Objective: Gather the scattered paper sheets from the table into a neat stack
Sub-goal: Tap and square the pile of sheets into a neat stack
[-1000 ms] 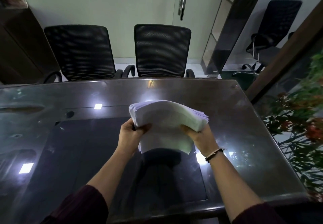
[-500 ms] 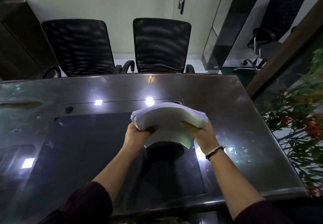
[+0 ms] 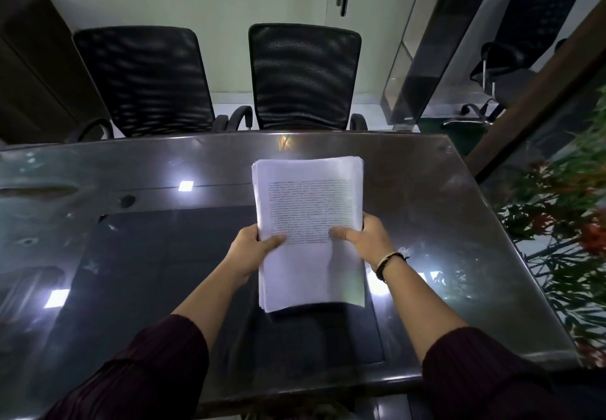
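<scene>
- My left hand (image 3: 252, 252) grips the left edge of the paper stack (image 3: 310, 232), thumb on top of the printed page.
- My right hand (image 3: 365, 239) pinches the right edge, thumb across the text.
- The stack faces up at me, held above the glass table (image 3: 442, 222), edges slightly uneven.
- Two black mesh chairs (image 3: 305, 75) sit beyond the far edge.

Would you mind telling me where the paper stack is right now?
In the head view, the paper stack sits centre frame above the glass table, gripped at its sides by the left hand and the right hand.
</scene>
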Demonstrator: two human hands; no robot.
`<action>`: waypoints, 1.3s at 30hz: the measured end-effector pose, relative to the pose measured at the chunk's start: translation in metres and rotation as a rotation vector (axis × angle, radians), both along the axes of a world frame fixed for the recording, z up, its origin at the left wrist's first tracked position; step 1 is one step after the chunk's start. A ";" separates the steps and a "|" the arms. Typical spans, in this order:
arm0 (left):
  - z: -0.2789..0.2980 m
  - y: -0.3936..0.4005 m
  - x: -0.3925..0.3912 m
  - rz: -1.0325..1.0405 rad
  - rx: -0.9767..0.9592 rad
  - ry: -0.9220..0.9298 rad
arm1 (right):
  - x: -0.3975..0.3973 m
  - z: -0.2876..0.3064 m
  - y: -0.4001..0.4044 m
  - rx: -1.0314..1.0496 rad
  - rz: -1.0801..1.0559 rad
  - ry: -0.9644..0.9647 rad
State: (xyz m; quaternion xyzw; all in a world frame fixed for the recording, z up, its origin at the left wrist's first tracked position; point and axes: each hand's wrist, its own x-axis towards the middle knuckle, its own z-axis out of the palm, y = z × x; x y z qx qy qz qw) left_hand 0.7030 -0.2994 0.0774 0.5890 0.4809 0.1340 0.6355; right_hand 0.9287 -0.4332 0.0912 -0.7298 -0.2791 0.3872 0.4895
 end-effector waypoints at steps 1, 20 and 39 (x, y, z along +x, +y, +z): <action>-0.005 0.005 0.001 0.009 -0.045 0.001 | 0.004 -0.005 0.006 -0.026 0.008 0.006; -0.082 0.029 0.045 -0.826 0.888 0.788 | 0.001 -0.106 0.069 -0.537 -0.013 -0.865; -0.098 0.043 0.044 -0.936 0.626 0.788 | 0.038 -0.154 0.152 -0.536 0.385 -1.027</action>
